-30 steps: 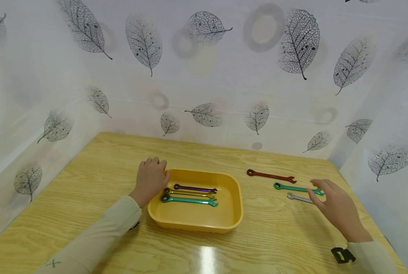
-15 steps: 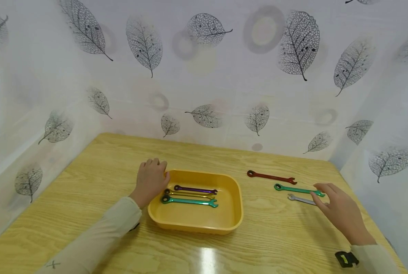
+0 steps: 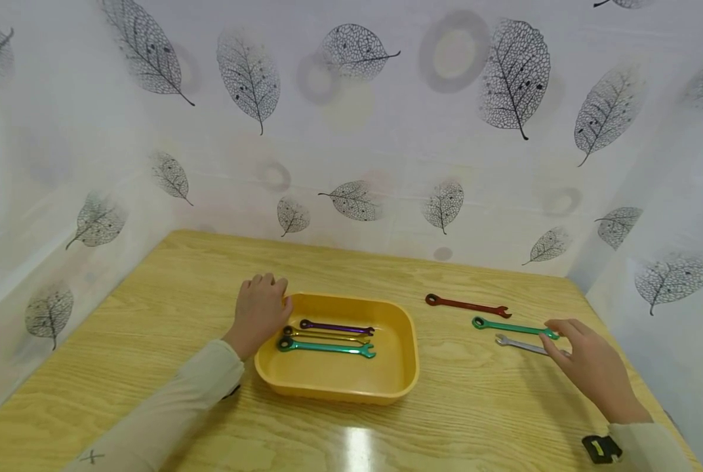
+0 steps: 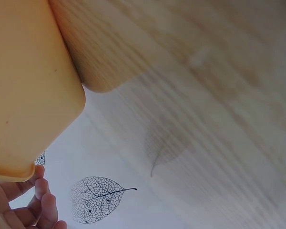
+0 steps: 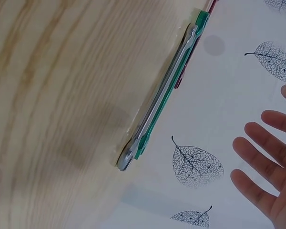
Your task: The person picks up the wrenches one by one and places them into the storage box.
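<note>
My left hand [image 3: 260, 314] holds the left rim of a yellow plastic tray [image 3: 336, 390]; in the left wrist view its fingers [image 4: 46, 205] bend at the rim's corner. Inside the tray lie a purple wrench [image 3: 336, 326], a gold wrench [image 3: 328, 335] and a green wrench [image 3: 328, 347], side by side. My right hand [image 3: 593, 367] hovers with thumb and fingers apart over the right end of a silver wrench [image 3: 519, 344], hiding part of it. Behind that lie another green wrench [image 3: 511, 326] and a red wrench [image 3: 468, 304]. The right wrist view shows nothing between the spread fingers.
The wood-grain table [image 3: 446, 419] meets a leaf-printed cloth [image 3: 387, 131] at its back and sides. A black wrist strap buckle [image 3: 602, 450] hangs below the right sleeve.
My right hand has shifted slightly right and down, so more of the silver wrench and the green wrench beside it shows. The left hand and tray have not moved.
</note>
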Action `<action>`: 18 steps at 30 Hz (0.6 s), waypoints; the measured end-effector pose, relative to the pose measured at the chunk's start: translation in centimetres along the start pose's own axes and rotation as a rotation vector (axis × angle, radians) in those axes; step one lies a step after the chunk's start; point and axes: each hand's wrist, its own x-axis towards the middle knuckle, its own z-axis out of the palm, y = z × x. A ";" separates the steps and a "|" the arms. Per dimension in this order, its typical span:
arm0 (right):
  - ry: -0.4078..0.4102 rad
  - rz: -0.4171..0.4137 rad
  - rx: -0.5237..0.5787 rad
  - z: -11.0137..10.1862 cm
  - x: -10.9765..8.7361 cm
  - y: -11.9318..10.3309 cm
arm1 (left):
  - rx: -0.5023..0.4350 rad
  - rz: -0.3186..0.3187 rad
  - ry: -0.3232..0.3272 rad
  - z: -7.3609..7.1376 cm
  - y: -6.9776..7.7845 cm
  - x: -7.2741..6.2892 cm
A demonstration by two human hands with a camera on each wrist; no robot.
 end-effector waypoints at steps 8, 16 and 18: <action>-0.027 0.014 -0.002 0.0 -0.3 0.3 | 0.000 -0.002 0.007 -0.1 0.1 0.0; -0.060 0.027 -0.004 0.3 -0.5 0.7 | 0.003 0.000 0.008 0.0 0.0 0.0; -0.075 0.035 -0.006 0.4 -0.6 0.9 | 0.002 0.001 0.010 0.0 0.0 0.0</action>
